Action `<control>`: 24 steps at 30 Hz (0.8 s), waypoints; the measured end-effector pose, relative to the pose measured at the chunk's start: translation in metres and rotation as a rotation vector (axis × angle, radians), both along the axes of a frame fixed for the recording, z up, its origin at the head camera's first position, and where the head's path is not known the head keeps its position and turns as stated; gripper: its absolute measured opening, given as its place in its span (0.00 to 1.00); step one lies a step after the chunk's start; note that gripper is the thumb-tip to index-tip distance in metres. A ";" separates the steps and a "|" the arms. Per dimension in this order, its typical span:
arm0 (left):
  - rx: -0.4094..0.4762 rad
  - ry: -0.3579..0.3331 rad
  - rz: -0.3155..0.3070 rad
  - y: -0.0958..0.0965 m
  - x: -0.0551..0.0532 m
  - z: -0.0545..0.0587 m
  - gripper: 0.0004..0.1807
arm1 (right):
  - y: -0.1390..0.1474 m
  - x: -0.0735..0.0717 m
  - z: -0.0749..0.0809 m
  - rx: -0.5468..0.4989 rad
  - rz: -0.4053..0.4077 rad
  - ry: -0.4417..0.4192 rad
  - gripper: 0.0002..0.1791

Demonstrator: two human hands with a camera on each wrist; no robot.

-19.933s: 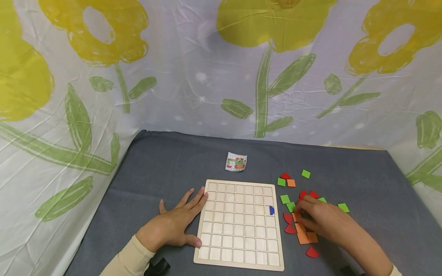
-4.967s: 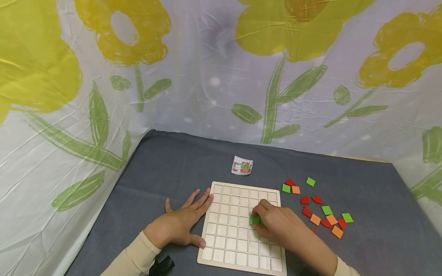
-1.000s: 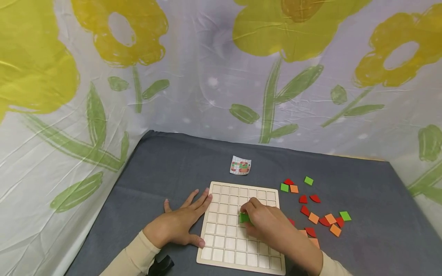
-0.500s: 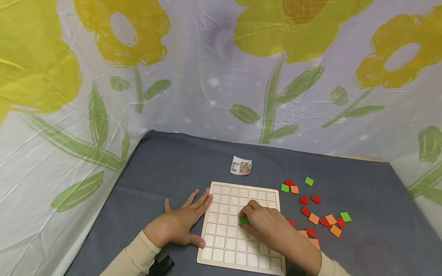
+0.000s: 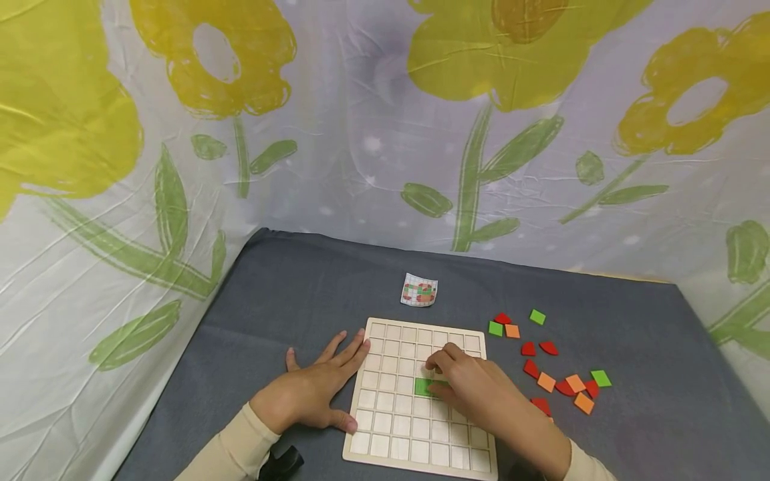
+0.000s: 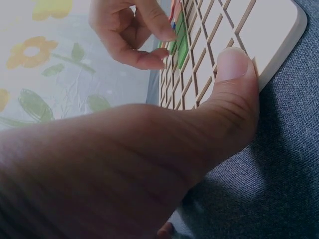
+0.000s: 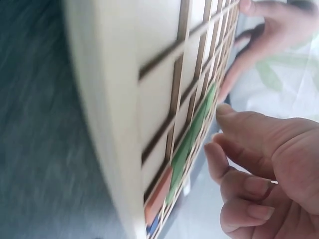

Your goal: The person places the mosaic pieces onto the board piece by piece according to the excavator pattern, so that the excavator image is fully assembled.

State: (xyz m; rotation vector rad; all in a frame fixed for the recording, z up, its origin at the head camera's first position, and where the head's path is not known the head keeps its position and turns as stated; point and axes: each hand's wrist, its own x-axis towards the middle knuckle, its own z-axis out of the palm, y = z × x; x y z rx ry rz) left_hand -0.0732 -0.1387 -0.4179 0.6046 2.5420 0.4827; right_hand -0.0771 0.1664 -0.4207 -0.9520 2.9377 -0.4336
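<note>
The pale wooden grid board (image 5: 397,422) lies on the dark cloth. My left hand (image 5: 307,397) rests spread at its left edge; in the left wrist view its thumb (image 6: 233,79) presses the board's rim. My right hand (image 5: 472,384) hovers over the board's middle, thumb and fingers loosely bent with nothing between them. Just under its fingertips a green square tile (image 5: 422,387) sits in a cell, with more green partly hidden beside it. In the right wrist view, green tiles (image 7: 187,144) form a row, followed by an orange-red piece (image 7: 158,194) and a blue piece (image 7: 152,225).
Right of the board lie loose orange squares (image 5: 546,382), red wedge-shaped pieces (image 5: 548,348) and green squares (image 5: 601,378). A small printed pattern card (image 5: 419,290) lies behind the board. A flower-print curtain (image 5: 343,167) hangs behind the table.
My right hand has let go of the green tile and drawn slightly to the right; the tile stays in its cell. Over the longer span, green tiles came onto the board. The left hand stays put.
</note>
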 end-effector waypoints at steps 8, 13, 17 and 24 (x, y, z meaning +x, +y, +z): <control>0.000 0.002 -0.004 0.000 0.000 0.000 0.71 | 0.024 -0.007 0.008 -0.018 -0.117 0.028 0.15; -0.006 -0.005 -0.002 0.000 0.001 0.000 0.70 | 0.040 -0.012 0.011 0.006 -0.231 0.031 0.17; 0.001 -0.005 0.000 0.000 0.001 0.000 0.70 | 0.056 -0.020 0.010 0.050 -0.287 0.078 0.19; 0.016 0.000 -0.001 0.000 0.002 0.000 0.70 | 0.078 -0.040 0.001 0.103 -0.358 0.123 0.19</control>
